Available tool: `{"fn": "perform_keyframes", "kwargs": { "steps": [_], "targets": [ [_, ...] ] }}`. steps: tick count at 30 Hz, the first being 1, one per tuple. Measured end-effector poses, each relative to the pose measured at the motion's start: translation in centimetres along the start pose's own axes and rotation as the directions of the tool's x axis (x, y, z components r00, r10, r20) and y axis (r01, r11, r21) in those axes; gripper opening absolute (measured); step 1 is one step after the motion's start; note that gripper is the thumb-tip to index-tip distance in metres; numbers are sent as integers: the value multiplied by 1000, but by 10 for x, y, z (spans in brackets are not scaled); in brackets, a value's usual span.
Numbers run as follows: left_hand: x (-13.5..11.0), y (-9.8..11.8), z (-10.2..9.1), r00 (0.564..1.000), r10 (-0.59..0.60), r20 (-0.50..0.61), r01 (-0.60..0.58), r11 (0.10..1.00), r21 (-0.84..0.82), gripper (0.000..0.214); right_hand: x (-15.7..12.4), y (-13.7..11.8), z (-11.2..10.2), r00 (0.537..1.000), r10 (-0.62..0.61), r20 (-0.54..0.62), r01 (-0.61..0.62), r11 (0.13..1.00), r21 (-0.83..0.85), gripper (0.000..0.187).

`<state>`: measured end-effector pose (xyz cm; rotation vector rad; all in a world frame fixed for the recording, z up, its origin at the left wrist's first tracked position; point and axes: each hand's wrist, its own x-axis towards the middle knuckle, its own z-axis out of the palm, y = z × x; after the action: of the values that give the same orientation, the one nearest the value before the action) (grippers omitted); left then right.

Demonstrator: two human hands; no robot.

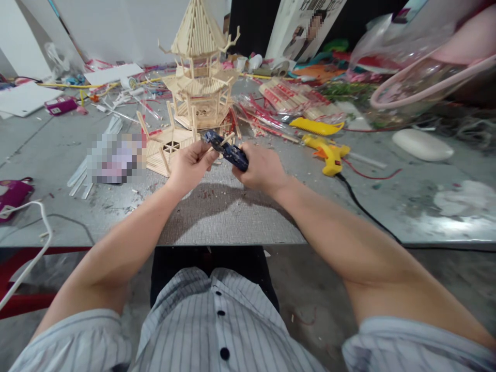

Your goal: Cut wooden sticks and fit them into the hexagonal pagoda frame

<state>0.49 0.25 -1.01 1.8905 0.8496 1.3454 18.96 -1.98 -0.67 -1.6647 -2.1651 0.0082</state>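
While the right hand [261,166] holds a tool [232,154], the left hand [191,164] pinches a stick [229,138] — likely trimming, next requiring careful alignment.

Stick tower's [199,77] tip is cut off up top, purple item [16,196] runs off the left edge. Left hand [192,164] blocks part of the hexagonal platform [155,154], can't tell if it's gripping anything.
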Motion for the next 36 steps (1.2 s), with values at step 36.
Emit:
{"fn": "perform_keyframes", "kwargs": {
  "steps": [36],
  "targets": [
    [1,14,-4,936,-250,247,312,913,-261,38,0,8,9,992,-103,-67,108,992,72,57]
  ]
}}
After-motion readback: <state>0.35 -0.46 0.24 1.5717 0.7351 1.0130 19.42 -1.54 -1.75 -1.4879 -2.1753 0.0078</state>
